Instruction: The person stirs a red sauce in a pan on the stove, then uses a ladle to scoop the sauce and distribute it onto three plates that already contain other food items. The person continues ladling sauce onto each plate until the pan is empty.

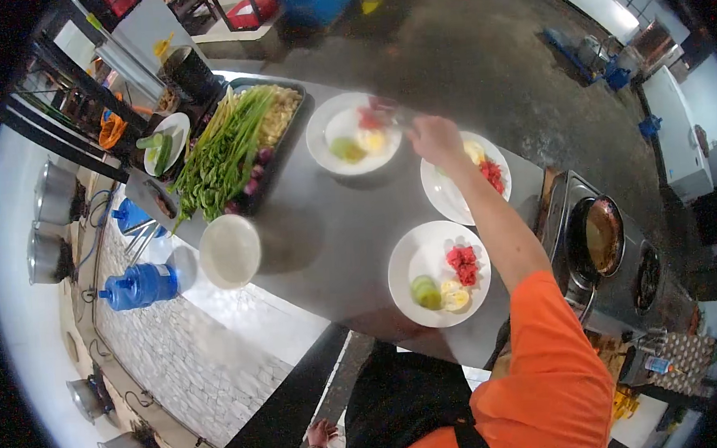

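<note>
My right hand (pixel 438 139) is stretched over the steel counter (pixel 334 231), gripping a motion-blurred utensil (pixel 403 117) whose kind is unclear. Its end is over the far white plate (pixel 324 146), at a blurred patch of red chopped food (pixel 372 117). Green slices (pixel 347 150) and a piece of boiled egg (pixel 371 141) lie on that plate. My forearm partly covers a second plate (pixel 439 192) with egg and red food. On the nearest plate (pixel 413 251) are red food (pixel 463 265), green slices (pixel 426 292) and egg (pixel 455 296). My left hand (pixel 322 433) hangs low beside the black apron, seemingly holding nothing.
A tray of leafy greens (pixel 227 152), garlic and red onions stands left, with a whitish bowl (pixel 230 252) near the counter edge. Cucumber pieces lie on a small plate (pixel 178 127). To the right, a pan (pixel 602 235) sits on a stove. Blue water jugs (pixel 146 287) stand below.
</note>
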`<act>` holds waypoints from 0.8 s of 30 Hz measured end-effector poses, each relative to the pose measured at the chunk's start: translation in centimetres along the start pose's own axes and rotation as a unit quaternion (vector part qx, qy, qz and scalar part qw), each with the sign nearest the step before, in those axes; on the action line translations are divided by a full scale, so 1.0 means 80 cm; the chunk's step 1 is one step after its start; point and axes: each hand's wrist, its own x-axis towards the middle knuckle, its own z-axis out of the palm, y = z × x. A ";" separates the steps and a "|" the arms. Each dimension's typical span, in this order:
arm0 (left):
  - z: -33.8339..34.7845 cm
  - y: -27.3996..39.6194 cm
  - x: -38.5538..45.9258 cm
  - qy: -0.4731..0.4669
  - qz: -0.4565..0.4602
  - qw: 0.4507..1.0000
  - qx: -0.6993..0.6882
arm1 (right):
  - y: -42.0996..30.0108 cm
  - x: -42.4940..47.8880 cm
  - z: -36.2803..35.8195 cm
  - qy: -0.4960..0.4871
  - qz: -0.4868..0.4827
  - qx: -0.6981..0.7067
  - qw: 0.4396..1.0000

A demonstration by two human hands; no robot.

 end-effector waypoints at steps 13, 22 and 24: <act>0.048 0.050 -0.023 0.018 -0.015 1.000 -0.011 | -0.005 0.021 -0.022 -0.004 -0.033 -0.018 0.999; 0.022 0.057 0.001 -0.063 -0.053 0.996 -0.023 | -0.017 0.045 -0.007 -0.002 -0.028 -0.027 0.999; 0.053 0.072 -0.019 0.035 -0.035 0.999 0.002 | -0.020 0.045 -0.012 -0.016 -0.030 -0.037 0.999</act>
